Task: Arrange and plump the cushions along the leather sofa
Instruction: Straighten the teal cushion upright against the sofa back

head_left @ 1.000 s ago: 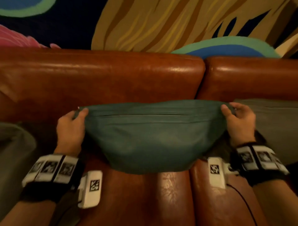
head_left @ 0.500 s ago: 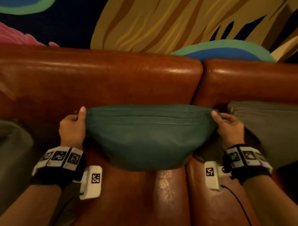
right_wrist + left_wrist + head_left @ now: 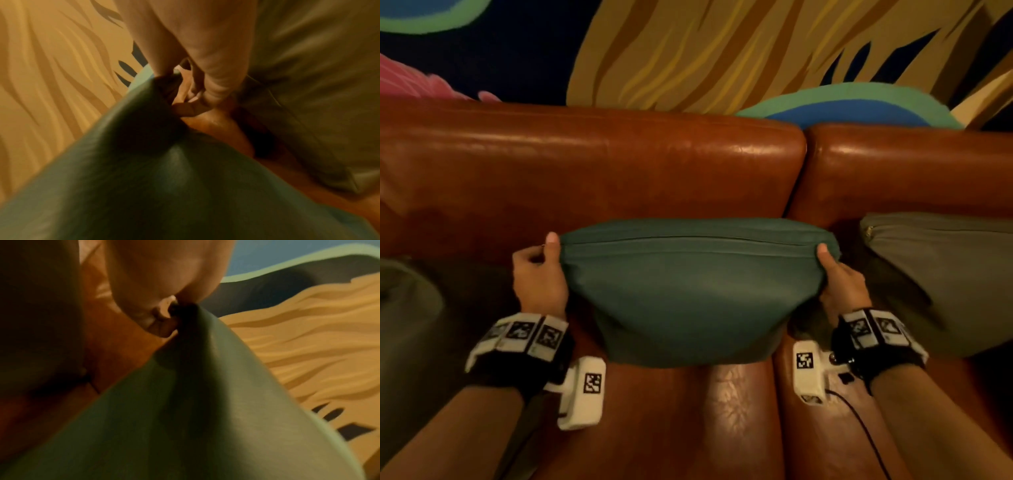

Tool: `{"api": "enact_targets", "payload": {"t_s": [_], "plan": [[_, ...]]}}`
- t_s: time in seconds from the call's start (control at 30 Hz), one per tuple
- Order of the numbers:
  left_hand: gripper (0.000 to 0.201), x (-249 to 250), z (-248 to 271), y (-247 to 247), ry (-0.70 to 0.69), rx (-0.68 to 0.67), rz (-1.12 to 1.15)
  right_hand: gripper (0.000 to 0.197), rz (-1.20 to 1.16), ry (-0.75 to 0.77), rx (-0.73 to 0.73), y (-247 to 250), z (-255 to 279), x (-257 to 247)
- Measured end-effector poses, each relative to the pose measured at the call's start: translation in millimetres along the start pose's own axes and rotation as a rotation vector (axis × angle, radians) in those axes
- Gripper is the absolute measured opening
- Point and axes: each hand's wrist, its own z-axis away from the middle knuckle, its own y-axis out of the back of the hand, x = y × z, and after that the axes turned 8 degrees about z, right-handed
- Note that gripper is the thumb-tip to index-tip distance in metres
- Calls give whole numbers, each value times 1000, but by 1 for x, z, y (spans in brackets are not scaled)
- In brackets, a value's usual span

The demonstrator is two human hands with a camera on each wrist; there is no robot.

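A teal cushion stands on the brown leather sofa, its top seam up, leaning toward the backrest. My left hand pinches its upper left corner, thumb on the front face. My right hand pinches the upper right corner the same way. In the left wrist view the fingers bunch the teal cushion at the corner. In the right wrist view the fingers are curled round the corner of the teal cushion.
A grey-olive cushion leans on the backrest to the right, close to my right hand. Another dull green cushion lies at the left edge. A painted wall rises behind the sofa. Bare seat leather shows in front.
Both hands have drawn closer together and lower, squeezing the teal cushion narrower and fuller. The grip on the two top corners has stayed.
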Motion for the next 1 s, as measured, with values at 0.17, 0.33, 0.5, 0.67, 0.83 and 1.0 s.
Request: {"api": "enact_targets", "payload": {"t_s": [0.17,0.33,0.5,0.67,0.83,1.0], "plan": [[49,-21,31,-5,26,-41,71,37,-21,3,-16,16,3,14],[44,-11,19,-8,-196,-12,-9,24,117,156,38,15,0,-6],[36,-6,18,-26,-109,-27,-109,34,272,77,36,-3,-14,9],[29,-7,23,-18,-146,-25,-125,31,145,158,82,12,-16,9],[39,-14,5,-19,89,41,43,14,32,-14,-26,9,-20,8],[66,27,-18,-29,86,-54,-172,33,71,16,-79,13,-35,-38]]}}
